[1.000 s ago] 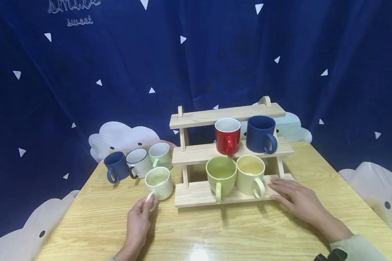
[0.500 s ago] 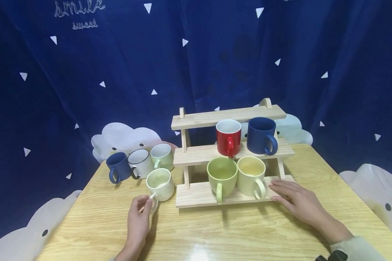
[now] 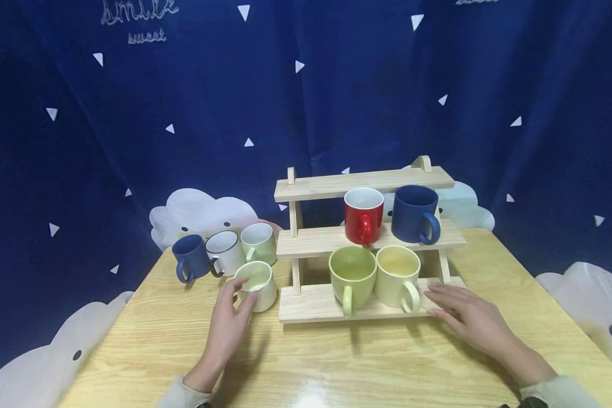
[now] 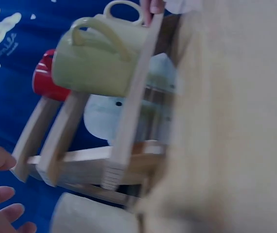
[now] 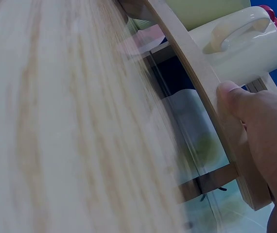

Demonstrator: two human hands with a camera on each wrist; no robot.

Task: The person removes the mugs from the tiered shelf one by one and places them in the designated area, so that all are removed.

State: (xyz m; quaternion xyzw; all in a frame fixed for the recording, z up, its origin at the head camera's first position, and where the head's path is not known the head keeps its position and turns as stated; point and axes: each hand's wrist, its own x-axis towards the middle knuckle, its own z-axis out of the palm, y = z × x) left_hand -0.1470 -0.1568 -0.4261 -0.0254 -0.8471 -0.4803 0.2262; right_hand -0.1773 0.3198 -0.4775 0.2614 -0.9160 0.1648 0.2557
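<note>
Though outside right wrist view, pale mug beside left hand, fingers spread; rack under right hand, fingers extended!

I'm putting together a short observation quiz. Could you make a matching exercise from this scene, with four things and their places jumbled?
Things
1. red mug
2. olive-green mug
3. black-rimmed mug
4. right hand

Places
A. standing on the table
B. at the right end of the bottom shelf
C. on the middle shelf
D. just left of the pale yellow mug

Pairs: 1-C, 2-D, 3-A, 4-B
</note>
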